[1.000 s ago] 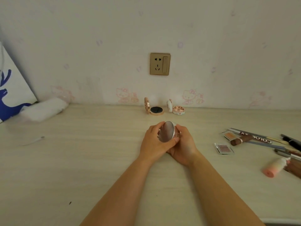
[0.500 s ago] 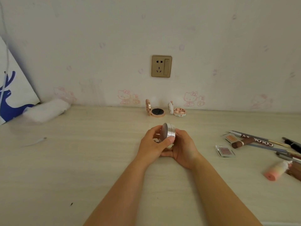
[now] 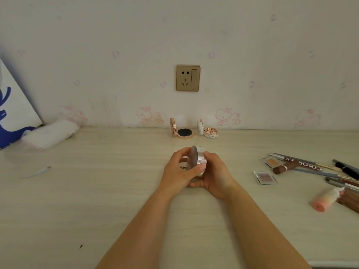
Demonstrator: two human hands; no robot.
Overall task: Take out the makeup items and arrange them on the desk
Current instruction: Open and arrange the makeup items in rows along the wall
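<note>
Two bare hands hold a round silver compact (image 3: 197, 159) on edge above a pale wooden desk (image 3: 97, 191), left hand (image 3: 179, 172) gripping its rim, right hand (image 3: 215, 174) cupping behind; two open compacts (image 3: 183, 132) stand by the wall

brushes (image 3: 347, 183) cut off right, bag (image 3: 11, 115) cropped left

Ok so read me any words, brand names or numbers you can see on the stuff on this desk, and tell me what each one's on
"COLOR": white letters, seen upside down, on the dark pencil among the makeup on the right; the letters beside it are too blurred to read.
Silver compact held in both hands: no lettering shows.
Two open compacts by the wall: nothing legible.
Wall socket: no readable marking.
</note>
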